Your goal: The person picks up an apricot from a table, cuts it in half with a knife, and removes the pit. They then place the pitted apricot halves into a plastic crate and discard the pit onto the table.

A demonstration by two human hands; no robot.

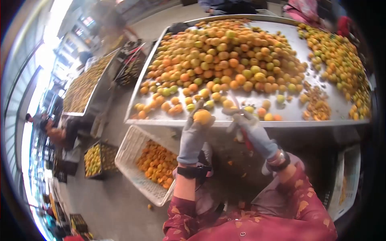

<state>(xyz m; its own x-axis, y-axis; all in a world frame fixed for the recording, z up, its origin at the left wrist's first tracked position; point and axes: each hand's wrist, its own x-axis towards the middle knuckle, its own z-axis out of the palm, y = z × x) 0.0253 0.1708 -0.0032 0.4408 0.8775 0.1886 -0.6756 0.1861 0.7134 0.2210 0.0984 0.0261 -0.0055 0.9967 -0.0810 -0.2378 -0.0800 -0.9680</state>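
My left hand (192, 134), in a grey-white work glove, is closed around a yellow-orange apricot (202, 116) just in front of the table's near edge. To its right, my right hand (254, 127), gloved the same way, grips a knife (247, 140) with a red handle; its blade is blurred and points up toward the fruit. Beyond both hands, a large heap of whole apricots (217, 56) covers the metal table (257, 123). Below my left hand stands a white plastic crate (130, 176) holding orange apricot halves (157, 162).
More fruit (337, 60) and a pile of scraps (317, 102) lie on the table's right side. Another fruit-filled table (86, 86) stands at left, near dark crates (94, 160). People sit across the table and at left. A pale crate (348, 180) is at right.
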